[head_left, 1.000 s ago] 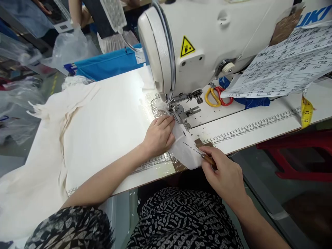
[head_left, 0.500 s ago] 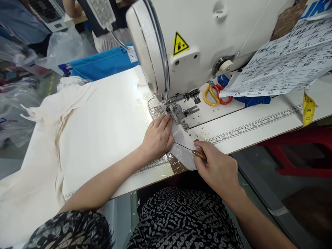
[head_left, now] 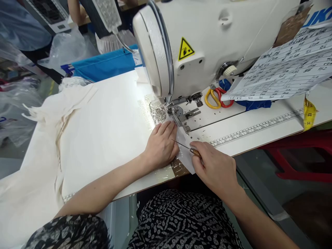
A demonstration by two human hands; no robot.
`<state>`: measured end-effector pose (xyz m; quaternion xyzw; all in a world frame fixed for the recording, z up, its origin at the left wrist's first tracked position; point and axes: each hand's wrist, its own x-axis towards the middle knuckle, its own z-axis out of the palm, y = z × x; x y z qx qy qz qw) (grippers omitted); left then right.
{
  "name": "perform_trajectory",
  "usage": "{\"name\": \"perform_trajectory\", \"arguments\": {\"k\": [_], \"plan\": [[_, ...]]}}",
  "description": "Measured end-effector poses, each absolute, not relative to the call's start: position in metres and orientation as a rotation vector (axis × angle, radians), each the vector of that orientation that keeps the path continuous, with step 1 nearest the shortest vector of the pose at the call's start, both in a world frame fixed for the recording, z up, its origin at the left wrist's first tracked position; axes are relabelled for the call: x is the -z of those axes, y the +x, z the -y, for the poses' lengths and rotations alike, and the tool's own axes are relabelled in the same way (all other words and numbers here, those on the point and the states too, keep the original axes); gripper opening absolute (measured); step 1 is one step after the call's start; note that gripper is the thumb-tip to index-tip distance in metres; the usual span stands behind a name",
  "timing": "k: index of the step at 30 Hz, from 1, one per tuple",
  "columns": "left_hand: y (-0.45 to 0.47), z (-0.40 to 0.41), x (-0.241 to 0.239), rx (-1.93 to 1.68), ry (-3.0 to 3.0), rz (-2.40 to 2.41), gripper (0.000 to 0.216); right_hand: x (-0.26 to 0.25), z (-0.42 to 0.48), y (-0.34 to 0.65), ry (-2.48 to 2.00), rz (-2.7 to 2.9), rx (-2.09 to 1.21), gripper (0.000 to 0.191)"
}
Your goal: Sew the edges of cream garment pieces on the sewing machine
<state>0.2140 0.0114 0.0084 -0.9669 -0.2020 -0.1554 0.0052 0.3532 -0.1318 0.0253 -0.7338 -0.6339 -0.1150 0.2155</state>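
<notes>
My left hand (head_left: 162,144) has its fingers bunched together over a small piece of thin white fabric (head_left: 183,156), just in front of the presser foot (head_left: 176,117) of a white sewing machine (head_left: 207,45). Its thumb is hidden. In my right hand (head_left: 215,167) is an awl (head_left: 195,152), gripped by its short wooden handle. The awl's thin metal shaft points left, and its tip overlaps the side of my left hand. The fabric's near end hangs toward the table's front edge between both hands.
Scissors (head_left: 216,98) with yellow and red handles lie under the machine arm. Handwritten sheets (head_left: 282,65) and a yellow tape measure (head_left: 309,113) are at the right. Cream fabric (head_left: 44,145) covers the table's left end. Beyond a blue cloth bin (head_left: 103,65) other people are partly visible.
My left hand has slid slightly toward me, away from the presser foot. The awl's tip has moved up over its side. The whole view has shifted a little.
</notes>
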Motion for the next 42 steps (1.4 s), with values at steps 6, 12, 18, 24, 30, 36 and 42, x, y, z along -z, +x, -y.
{"name": "perform_trajectory", "arguments": {"k": [6,12,18,24,30,36,42], "plan": [[0.212,-0.014,-0.009,0.488,-3.034,0.593,0.048,-0.025,0.126,0.350,-2.078,1.755,0.288,0.025],[0.211,-0.025,-0.006,0.514,-3.052,0.586,0.047,-0.021,0.117,0.347,-2.095,1.733,0.221,0.025],[0.213,-0.032,-0.006,0.518,-3.015,0.732,0.045,-0.020,0.103,0.342,-2.186,1.737,0.134,0.020],[0.215,-0.043,-0.007,0.455,-2.988,0.709,0.044,-0.023,0.091,0.341,-2.200,1.687,0.072,0.022],[0.214,-0.053,-0.010,0.433,-2.973,0.738,0.042,-0.024,0.100,0.348,-2.019,1.600,-0.280,0.033],[0.212,-0.031,-0.022,0.422,-3.000,0.766,0.040,-0.029,0.111,0.348,-1.937,1.622,-0.268,0.032],[0.216,-0.021,-0.015,0.324,-3.042,0.680,0.043,-0.020,0.117,0.354,-1.948,1.627,-0.210,0.028]]}}
